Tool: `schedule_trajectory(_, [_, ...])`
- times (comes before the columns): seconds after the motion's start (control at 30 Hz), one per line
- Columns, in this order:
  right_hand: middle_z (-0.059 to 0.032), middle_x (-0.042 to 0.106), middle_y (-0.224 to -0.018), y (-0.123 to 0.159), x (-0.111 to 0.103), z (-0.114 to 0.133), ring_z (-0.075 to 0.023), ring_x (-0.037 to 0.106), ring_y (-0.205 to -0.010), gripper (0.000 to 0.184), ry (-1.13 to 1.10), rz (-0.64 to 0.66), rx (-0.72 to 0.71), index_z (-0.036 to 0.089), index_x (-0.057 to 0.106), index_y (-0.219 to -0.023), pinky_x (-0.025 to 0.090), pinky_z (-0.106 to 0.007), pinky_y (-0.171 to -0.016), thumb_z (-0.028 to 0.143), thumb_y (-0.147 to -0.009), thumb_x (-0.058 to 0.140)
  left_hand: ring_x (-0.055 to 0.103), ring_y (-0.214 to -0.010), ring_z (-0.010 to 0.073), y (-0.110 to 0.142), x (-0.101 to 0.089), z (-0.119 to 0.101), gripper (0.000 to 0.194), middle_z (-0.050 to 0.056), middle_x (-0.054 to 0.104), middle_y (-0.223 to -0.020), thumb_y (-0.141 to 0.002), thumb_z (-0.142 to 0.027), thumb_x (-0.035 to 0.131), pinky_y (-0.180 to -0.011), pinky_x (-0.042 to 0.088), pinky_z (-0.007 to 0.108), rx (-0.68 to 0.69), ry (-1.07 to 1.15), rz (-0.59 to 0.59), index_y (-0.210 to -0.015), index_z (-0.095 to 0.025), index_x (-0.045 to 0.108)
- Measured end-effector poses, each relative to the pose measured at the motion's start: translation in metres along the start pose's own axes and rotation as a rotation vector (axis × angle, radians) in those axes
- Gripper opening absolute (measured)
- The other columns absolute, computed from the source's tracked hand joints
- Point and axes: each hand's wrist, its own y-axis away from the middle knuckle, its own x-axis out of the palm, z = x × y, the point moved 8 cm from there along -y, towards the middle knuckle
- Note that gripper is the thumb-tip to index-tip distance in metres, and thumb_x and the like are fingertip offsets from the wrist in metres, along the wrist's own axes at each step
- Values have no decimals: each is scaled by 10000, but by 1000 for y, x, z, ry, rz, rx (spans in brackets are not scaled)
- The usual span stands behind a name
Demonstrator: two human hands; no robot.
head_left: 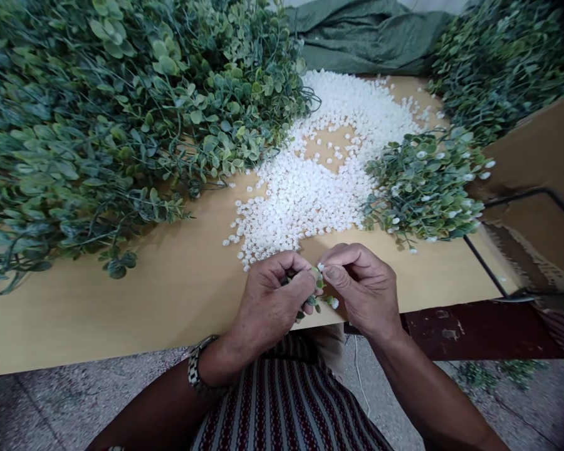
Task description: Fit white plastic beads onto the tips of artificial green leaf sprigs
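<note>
My left hand [279, 293] is closed round a small artificial leaf sprig [313, 301], most of it hidden behind my fingers. Between the thumb and forefinger of my right hand [364, 285] is a small white bead [320, 267], held against a tip of the sprig. Another white piece [333, 303] sits on a lower tip of the same sprig. Just beyond my hands spreads a heap of white beads [305, 197]. To the right of the heap lies a bunch of green sprigs [427, 185] with white tips.
A large mass of artificial greenery [136, 113] covers the table's left side. More greenery [512, 56] stands at the back right, near a cardboard box [540, 163] and a black metal frame [486, 266]. Dark green sheeting [366, 37] lies at the back of the wooden table [169, 300].
</note>
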Motion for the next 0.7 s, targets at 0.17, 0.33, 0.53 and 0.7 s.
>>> schedule_trajectory(0.17, [20, 606, -680, -1, -1, 4, -89, 547, -593, 74, 44, -25, -40, 194, 632, -755, 449, -212, -523, 196, -820, 666, 468, -360, 31, -1, 0, -1, 137, -62, 536, -477, -700, -206, 575, -333, 331, 120, 1, 22, -24, -575, -161, 539])
schedule_trajectory(0.33, [7, 632, -714, -2, 1, 16, -110, 589, -664, 79, 162, -20, -177, 199, 637, -783, 481, -239, -583, 130, -822, 642, 457, -353, 37, -3, 0, 0, 137, -67, 532, -468, -692, -220, 579, -320, 321, 123, -17, 52, -55, -578, -170, 521])
schedule_trajectory(0.53, [-5, 660, -749, 2, 4, 29, -142, 619, -734, 152, 317, -30, -379, 215, 656, -845, 501, -283, -636, 70, -801, 645, 449, -357, 37, -3, 0, 0, 141, -67, 514, -458, -692, -215, 582, -324, 319, 124, -12, 79, -73, -574, -168, 520])
schedule_trajectory(0.7, [0, 642, -719, -2, 0, 24, -125, 607, -663, 118, 278, -63, -293, 202, 643, -825, 499, -265, -589, 86, -823, 620, 440, -362, 39, -3, 0, 0, 156, -63, 510, -458, -698, -228, 586, -335, 326, 132, -16, 106, -100, -576, -171, 508])
